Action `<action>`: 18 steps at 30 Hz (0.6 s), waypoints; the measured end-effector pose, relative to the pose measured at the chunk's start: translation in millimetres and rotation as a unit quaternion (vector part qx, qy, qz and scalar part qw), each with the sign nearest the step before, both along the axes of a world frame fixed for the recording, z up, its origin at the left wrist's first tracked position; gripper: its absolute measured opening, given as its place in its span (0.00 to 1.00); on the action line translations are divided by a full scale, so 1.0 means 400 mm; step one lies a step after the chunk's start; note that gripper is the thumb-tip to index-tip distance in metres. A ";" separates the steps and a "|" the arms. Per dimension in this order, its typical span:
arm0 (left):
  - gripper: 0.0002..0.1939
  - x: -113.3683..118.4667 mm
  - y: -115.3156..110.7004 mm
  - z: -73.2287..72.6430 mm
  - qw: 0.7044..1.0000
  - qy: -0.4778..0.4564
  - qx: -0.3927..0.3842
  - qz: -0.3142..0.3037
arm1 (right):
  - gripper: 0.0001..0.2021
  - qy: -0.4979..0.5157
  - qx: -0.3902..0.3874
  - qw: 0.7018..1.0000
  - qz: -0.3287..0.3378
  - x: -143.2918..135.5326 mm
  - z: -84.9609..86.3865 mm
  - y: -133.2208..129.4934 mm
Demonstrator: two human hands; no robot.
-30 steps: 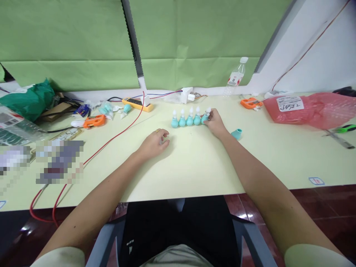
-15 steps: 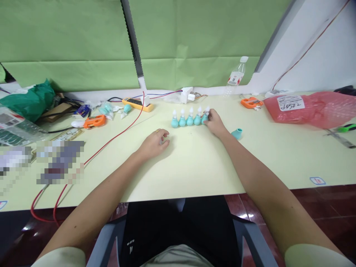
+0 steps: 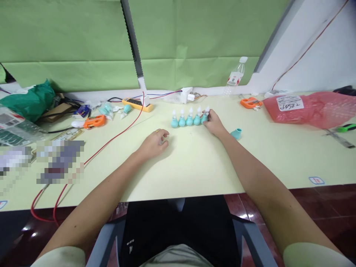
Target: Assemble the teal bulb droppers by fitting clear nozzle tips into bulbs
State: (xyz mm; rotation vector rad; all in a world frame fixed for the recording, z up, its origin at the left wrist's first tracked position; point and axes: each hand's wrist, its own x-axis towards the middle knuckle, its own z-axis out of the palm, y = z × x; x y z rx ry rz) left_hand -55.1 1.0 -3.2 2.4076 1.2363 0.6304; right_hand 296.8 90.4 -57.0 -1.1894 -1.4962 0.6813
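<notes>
Several teal bulbs with white tips, one of them a bulb [image 3: 189,120] in the middle, stand upright in a row on the pale table [image 3: 189,167]. My right hand [image 3: 214,122] has its fingers closed around the rightmost bulb [image 3: 204,117]. To the left and nearer to me, my left hand [image 3: 155,143] rests on the table with its fingers curved and apart, holding nothing. A separate teal piece [image 3: 237,133] with an open end lies beside my right forearm.
Along the back stand a clear bottle [image 3: 236,77], a white adapter [image 3: 187,95] and a yellow meter [image 3: 137,104]. Orange tools [image 3: 251,103] and a red bag [image 3: 311,109] lie right. A red cable [image 3: 111,140], a green bag [image 3: 33,100] and packets are left.
</notes>
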 end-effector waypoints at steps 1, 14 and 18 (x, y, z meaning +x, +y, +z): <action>0.18 -0.001 -0.001 0.002 1.000 0.002 0.001 -0.003 | 0.22 -0.007 0.002 1.000 -0.003 -0.001 0.001 -0.002; 0.25 -0.001 -0.004 0.000 0.999 -0.007 0.003 -0.037 | 0.28 -0.079 -0.015 0.996 -0.047 -0.012 0.004 -0.024; 0.25 -0.004 -0.008 0.001 0.999 -0.003 0.001 -0.042 | 0.35 -0.062 -0.015 0.996 -0.059 -0.019 -0.002 -0.027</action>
